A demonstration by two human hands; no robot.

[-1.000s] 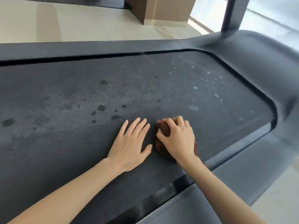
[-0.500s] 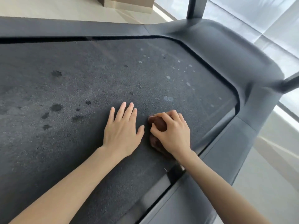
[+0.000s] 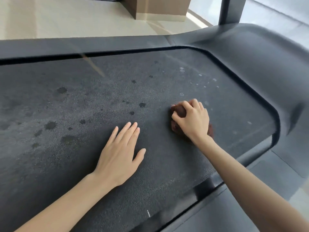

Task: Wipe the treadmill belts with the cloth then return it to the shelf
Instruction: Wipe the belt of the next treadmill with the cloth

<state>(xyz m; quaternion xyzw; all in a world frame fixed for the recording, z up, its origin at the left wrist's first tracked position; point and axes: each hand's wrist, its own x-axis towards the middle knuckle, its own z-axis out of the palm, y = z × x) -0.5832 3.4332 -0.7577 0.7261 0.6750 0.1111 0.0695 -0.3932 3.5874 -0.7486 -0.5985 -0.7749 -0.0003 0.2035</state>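
Head view — right grip (image 3: 194,123) clutches cloth (image 3: 180,111) on belt (image 3: 83,97), wiping step; left grip (image 3: 120,153) flat beside. Next, likely — pale spots (image 3: 181,69) beyond.

cloth (image 3: 179,111): mostly hidden under right hand (image 3: 192,120) | belt (image 3: 75,101): cut off, left edge

No readable text, label, brand or number on the treadmill belt (image 3: 167,164) or frame (image 3: 250,56)

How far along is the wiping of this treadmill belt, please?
Mid-wipe; nothing looks plainly finished. The right hand grips the bunched brown cloth on the treadmill belt; the left hand lies flat nearby. Dark spots and pale specks need wiping, then the cloth goes to a shelf, not in view.
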